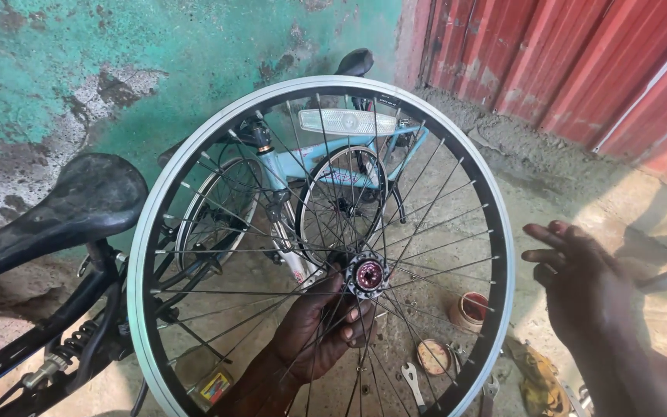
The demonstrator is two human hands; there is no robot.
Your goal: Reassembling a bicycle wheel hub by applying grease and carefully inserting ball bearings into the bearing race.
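Left hand closed around the hub of a bare bicycle wheel, fingers wrapped behind the spokes and curled onto the red-capped axle end. Wheel held upright at that single central grip, silver rim circling it on all sides, flat face turned toward the camera. Axle, the short axis, aimed straight out at the viewer; plane of the wheel standing vertical, with no long axis to speak of in a round hoop. White reflector clipped in the spokes well above the grip.

Right hand open, fingers spread, holding nothing, out beyond the rim on the far side from the grip and apart from it.

Likely trouble: a one-handed hold at the centre leaves the rim free to swing or tip, and fingers threaded among the spokes could be pinched if the wheel turns. A slip would likely drop the rim onto the clutter below the grip: a flat spanner, two small round tins and a small box on the concrete floor.

Behind the grip, seen through the spokes, a pale blue bicycle against the green wall; off to the left-hand side, a black saddle on a dark frame, close to the rim.
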